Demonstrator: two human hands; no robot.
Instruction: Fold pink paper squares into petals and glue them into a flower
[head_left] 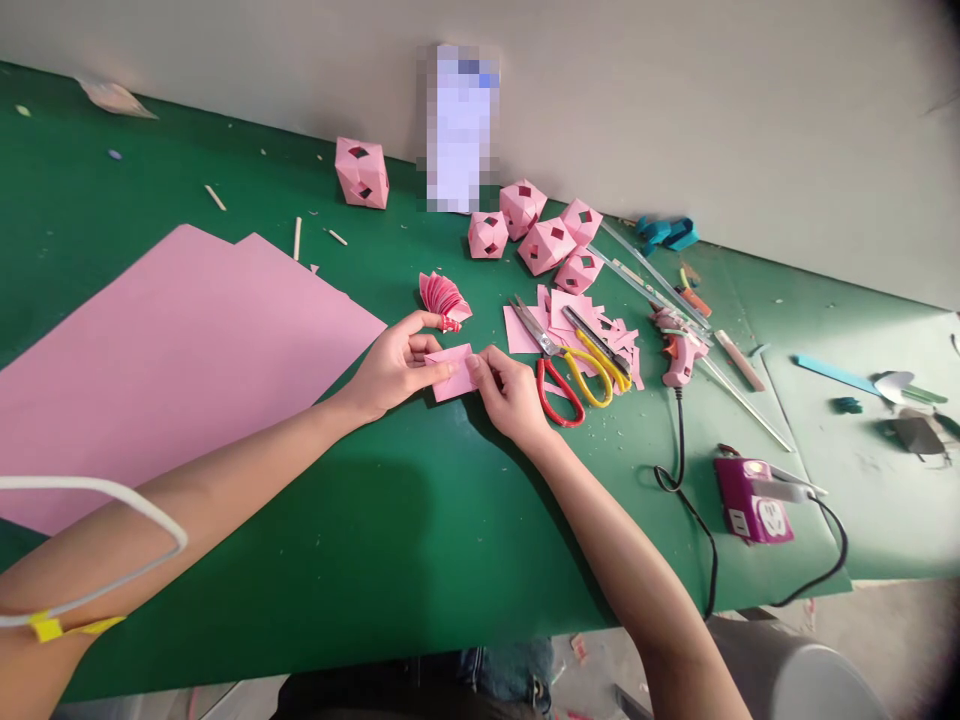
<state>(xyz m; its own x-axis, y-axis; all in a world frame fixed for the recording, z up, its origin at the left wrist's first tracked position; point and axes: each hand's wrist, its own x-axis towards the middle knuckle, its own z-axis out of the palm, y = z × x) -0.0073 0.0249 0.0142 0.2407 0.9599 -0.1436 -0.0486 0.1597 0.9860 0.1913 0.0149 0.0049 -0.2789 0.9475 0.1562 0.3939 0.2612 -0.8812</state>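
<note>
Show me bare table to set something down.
The broadest bare patch of green table is nearer the body than the held pink paper, between left forearm and right forearm; a smaller one separates right forearm from black cord. Crowded: scissors atop paper scraps, clustered pink shapes beyond.

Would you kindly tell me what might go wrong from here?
The left hand and right hand hold a small pink paper, which could crease crookedly. The right hand, near the scissors, might knock them. The cord of the glue gun runs to the edge of the table and may snag.

Hands (388, 372) (517, 398) partly hide the folded paper (458, 384); pixelation blurs the upright panel (456, 135)
</note>
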